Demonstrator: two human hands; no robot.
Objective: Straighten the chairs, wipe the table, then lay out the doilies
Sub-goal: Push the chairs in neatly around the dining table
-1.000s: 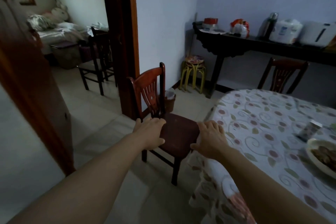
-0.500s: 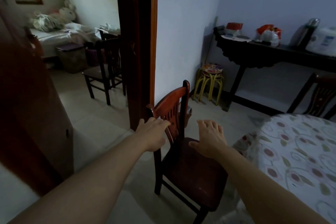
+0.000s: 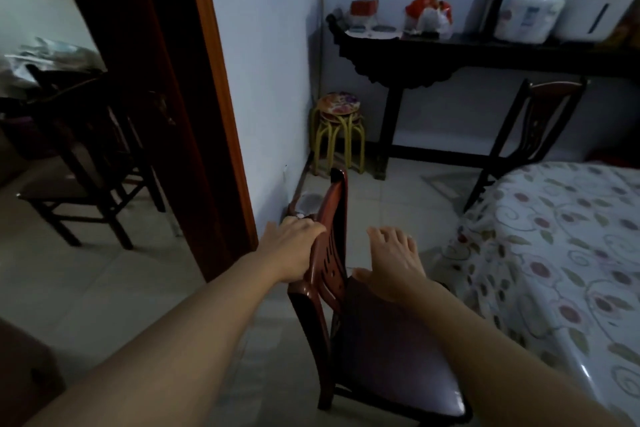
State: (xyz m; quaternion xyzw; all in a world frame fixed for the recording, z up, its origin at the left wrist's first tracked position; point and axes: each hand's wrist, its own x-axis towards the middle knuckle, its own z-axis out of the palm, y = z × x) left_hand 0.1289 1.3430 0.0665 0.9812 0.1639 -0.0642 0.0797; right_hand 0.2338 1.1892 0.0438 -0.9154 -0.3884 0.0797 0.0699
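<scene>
Chair (image 3: 377, 333) left of table (image 3: 554, 253), stool (image 3: 341, 125) behind by wall.

I see a reddish-brown wooden chair (image 3: 332, 253) with a slatted back and dark seat, standing upright beside the round table (image 3: 540, 253) in its floral cloth.

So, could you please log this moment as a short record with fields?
stage: straightening chairs
left hand: grips backrest of red-brown wooden chair
right hand: open, fingers straight, above the chair's dark seat
table: floral tablecloth, right of chair
second chair: at table's far side
stacked stools: corner
</scene>
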